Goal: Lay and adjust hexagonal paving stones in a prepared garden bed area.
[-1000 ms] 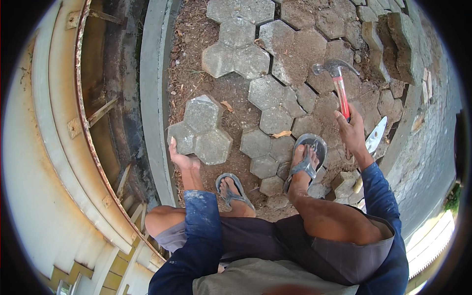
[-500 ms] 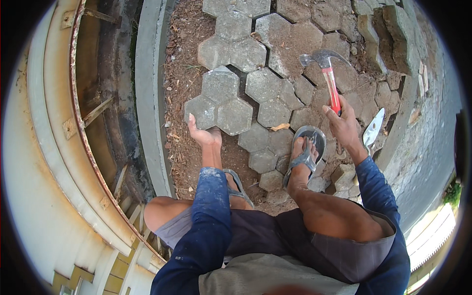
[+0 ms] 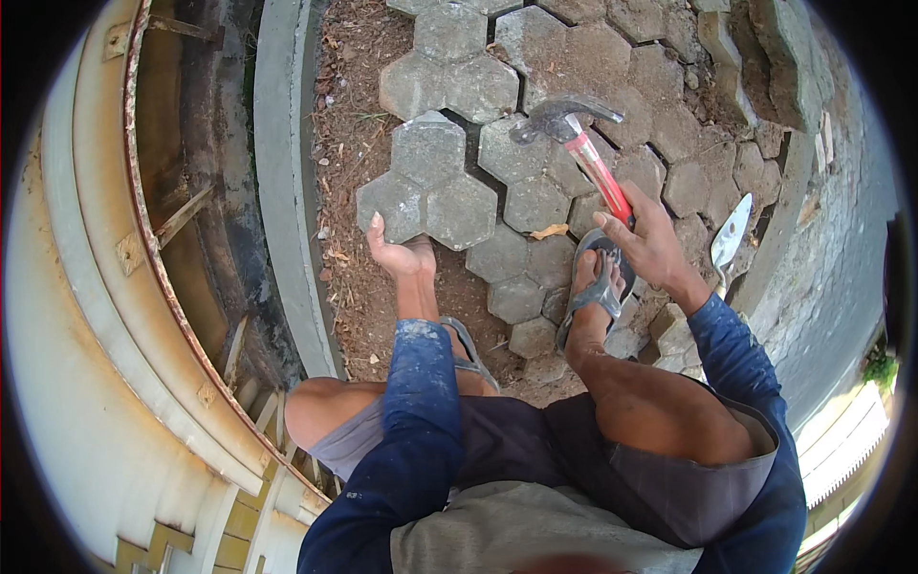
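A grey concrete paving block (image 3: 430, 191) shaped like three joined hexagons lies before me on the left. My left hand (image 3: 402, 256) grips its near edge, thumb on top and the other fingers hidden beneath. My right hand (image 3: 650, 239) is closed round the handle of a claw hammer (image 3: 601, 172) with a red and pale grip. The hammer's steel head is up in the air over the laid paving blocks (image 3: 535, 196), to the right of the held block. Gaps run between the held block and its neighbours.
A concrete kerb (image 3: 285, 191) runs along the left, with a rusty-edged metal structure (image 3: 134, 143) beyond it. Bare soil (image 3: 349, 163) borders the kerb. A pointed trowel (image 3: 731, 234) lies at the right. Loose blocks (image 3: 779, 62) stand stacked at the far right. My sandalled foot (image 3: 595, 287) rests on the paving.
The hammer has swung left and toward the held block, its head now nearer to it. My left hand keeps its grip on the block's near edge.
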The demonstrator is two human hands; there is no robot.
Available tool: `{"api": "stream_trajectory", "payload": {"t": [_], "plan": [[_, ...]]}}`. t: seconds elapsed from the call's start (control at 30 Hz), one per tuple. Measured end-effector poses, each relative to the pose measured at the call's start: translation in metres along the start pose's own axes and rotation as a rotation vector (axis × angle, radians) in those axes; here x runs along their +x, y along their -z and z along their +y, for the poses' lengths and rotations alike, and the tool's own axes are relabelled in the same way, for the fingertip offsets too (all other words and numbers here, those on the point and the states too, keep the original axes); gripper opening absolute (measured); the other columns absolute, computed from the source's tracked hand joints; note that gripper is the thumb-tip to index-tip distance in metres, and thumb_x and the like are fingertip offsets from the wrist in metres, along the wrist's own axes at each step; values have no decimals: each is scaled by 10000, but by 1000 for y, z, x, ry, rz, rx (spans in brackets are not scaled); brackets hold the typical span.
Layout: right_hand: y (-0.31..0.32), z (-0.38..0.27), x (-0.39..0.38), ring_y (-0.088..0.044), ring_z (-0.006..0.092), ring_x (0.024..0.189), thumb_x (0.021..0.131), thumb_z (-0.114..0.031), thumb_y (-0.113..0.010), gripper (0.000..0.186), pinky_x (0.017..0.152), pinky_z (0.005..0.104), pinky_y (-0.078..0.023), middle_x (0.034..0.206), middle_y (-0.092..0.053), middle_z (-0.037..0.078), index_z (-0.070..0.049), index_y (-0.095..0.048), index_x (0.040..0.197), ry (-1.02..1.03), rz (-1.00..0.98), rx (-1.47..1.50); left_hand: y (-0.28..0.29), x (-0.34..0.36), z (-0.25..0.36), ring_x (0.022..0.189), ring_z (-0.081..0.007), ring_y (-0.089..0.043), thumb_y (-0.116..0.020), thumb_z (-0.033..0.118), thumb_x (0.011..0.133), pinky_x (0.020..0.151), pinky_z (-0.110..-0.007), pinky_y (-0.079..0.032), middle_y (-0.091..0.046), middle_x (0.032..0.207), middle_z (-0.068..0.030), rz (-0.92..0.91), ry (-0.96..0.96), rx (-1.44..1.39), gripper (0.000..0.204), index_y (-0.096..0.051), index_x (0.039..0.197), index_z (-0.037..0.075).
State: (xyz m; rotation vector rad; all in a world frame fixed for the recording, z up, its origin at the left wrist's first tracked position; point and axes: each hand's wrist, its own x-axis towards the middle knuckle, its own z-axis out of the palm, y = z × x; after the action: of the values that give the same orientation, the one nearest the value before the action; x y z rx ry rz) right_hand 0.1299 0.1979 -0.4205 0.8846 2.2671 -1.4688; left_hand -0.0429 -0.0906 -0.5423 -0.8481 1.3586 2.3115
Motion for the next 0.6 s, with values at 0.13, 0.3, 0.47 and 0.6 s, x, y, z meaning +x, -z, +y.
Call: {"api": "stream_trajectory", "payload": {"t": [0.13,0.3,0.47,0.6], "plan": [[2,-5,-8,-601,388,701,952,-278,-679,352,676,448,-479,783,-585,202,-20,-567,1164,80,-36,-43,-3,-12,2,1260,-336,-550,-618,395,847,1083,-531,-439,-580,1359,-107,31,14,-46,638,-514,1393,82],[1,2,-15,-617,383,712,948,-271,-684,376,685,440,-491,799,-598,205,-17,-567,1199,25,-97,-52,0,-4,-1,1271,-356,-538,-609,432,826,1088,-555,-423,-569,1374,-104,78,-16,-50,669,-515,1402,103],[-3,1,-11,-595,373,725,940,-264,-689,382,698,436,-488,830,-590,214,-18,-572,1208,50,1,-59,14,10,-14,1262,-345,-545,-622,417,810,1073,-553,-430,-578,1357,-99,-35,30,-25,673,-517,1392,96],[3,-27,3,-578,385,708,949,-251,-678,352,684,436,-481,837,-588,216,-23,-578,1197,101,20,-92,21,13,-18,1250,-331,-559,-630,398,820,1065,-541,-445,-595,1333,-97,-21,26,-13,638,-529,1369,89]]}}
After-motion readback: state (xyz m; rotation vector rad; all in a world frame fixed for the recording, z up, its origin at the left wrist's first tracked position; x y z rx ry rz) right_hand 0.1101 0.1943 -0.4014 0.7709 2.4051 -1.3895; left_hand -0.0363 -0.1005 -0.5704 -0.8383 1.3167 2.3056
